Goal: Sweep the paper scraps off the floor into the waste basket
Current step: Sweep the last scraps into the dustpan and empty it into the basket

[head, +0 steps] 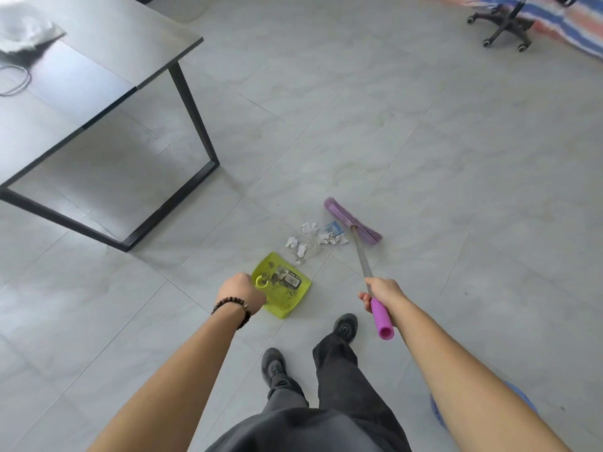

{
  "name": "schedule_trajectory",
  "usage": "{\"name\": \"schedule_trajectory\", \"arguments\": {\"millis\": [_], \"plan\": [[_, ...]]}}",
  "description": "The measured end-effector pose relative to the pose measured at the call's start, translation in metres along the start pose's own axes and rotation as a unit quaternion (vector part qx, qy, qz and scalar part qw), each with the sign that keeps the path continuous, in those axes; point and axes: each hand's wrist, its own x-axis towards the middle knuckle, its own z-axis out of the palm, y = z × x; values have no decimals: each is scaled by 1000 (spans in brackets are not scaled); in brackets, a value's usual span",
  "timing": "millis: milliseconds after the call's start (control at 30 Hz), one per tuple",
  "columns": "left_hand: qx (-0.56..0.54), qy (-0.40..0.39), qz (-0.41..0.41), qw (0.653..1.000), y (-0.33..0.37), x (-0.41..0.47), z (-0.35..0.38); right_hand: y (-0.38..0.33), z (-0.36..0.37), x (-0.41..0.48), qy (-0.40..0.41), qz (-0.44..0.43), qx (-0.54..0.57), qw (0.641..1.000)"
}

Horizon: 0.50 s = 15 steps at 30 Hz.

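Torn white paper scraps lie in a loose heap on the grey tile floor. Behind them to the right rests the purple broom head. My right hand grips the broom's metal shaft just above its purple end grip. A lime-green dustpan sits on the floor in front of the scraps, mouth towards them, with a dark wrapper inside. My left hand grips the dustpan's handle from above. A blue basket shows partly behind my right forearm.
A black-framed table stands at the left, its leg frame reaching the floor near the scraps. An office chair base and a striped sheet are at the far right. My two shoes stand below the dustpan.
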Motion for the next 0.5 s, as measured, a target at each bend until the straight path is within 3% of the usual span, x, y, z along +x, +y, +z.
{"name": "schedule_trajectory", "arguments": {"millis": [200,300,500], "plan": [[9,25,-14,1000,17,14,1,-1,5,42,-18,78,-18,997],[14,36,-16,999,19,15,5,-14,12,61,39,30,-107,993],[20,49,-21,998,24,18,19,-38,39,76,19,-24,-259,965]]}}
